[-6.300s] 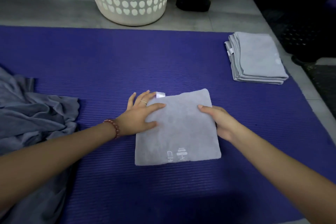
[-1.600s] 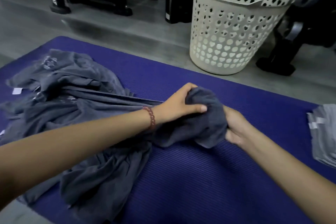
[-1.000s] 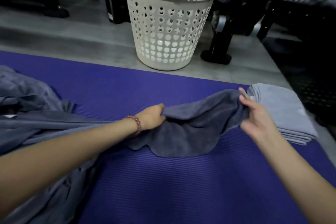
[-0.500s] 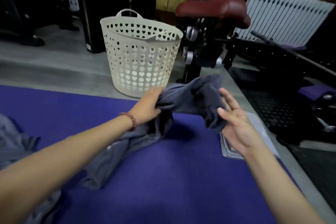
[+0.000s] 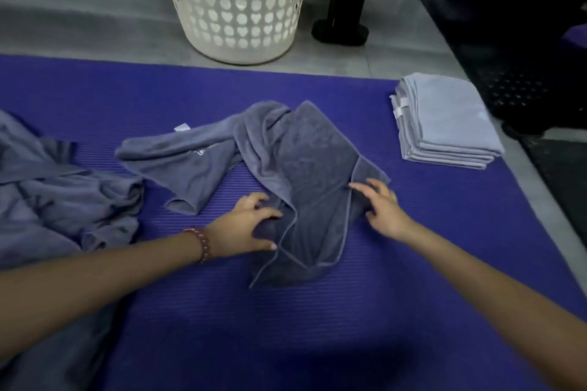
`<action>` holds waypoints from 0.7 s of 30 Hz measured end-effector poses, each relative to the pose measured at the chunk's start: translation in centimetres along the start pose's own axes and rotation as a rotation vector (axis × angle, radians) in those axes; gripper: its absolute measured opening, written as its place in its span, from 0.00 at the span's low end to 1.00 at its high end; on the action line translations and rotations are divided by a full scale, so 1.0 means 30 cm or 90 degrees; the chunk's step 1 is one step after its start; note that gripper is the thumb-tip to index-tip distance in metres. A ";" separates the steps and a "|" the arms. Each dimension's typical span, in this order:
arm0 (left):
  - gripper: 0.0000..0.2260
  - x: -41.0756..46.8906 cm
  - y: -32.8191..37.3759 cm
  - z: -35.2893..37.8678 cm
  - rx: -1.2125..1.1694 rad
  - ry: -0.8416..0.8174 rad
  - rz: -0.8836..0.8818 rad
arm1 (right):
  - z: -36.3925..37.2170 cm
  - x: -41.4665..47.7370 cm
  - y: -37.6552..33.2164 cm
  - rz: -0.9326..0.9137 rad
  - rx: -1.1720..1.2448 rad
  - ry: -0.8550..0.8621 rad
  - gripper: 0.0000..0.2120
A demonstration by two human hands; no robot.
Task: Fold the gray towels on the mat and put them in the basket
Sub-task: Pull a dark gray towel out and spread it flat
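Note:
A crumpled dark gray towel [image 5: 305, 165] lies spread unevenly on the middle of the purple mat [image 5: 317, 333], a white tag showing at its far left end. My left hand [image 5: 244, 228] grips a bunched fold at the towel's near left edge, thumb below and fingers curled over it. On the towel's near right corner, my right hand [image 5: 382, 206] rests with its fingers spread. A stack of folded light gray towels [image 5: 444, 120] sits on the mat's right end. The white basket [image 5: 238, 3] with heart-shaped holes stands on the floor beyond the mat.
A heap of unfolded gray towels [image 5: 50, 200] covers the mat's left side. A black stand base [image 5: 341, 32] is right of the basket. Dark equipment and a black perforated mat [image 5: 521, 82] border the right edge. Gray floor lies behind.
The towel pulled from the left heap was held up in the air half a second ago; now it lies on the mat. Both hands have come down onto its near edge.

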State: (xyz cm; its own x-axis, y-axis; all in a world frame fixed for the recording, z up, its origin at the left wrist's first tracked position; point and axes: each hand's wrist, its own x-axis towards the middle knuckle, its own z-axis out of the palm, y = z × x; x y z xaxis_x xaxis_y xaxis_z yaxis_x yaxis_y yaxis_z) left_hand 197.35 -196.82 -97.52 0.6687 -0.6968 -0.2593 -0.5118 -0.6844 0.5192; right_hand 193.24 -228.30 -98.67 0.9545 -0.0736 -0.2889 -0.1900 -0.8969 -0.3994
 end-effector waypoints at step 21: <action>0.14 -0.228 -0.052 0.045 -0.544 0.220 -0.075 | -0.132 -0.154 -0.095 -0.044 -0.099 -0.471 0.07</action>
State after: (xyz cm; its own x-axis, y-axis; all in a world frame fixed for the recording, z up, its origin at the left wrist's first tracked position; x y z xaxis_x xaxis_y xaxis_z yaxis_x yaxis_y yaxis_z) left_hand 192.84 -191.28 -97.66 0.8849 -0.4364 -0.1628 0.0487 -0.2608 0.9642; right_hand 190.28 -227.14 -92.75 0.5495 0.2480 -0.7979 -0.0480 -0.9440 -0.3265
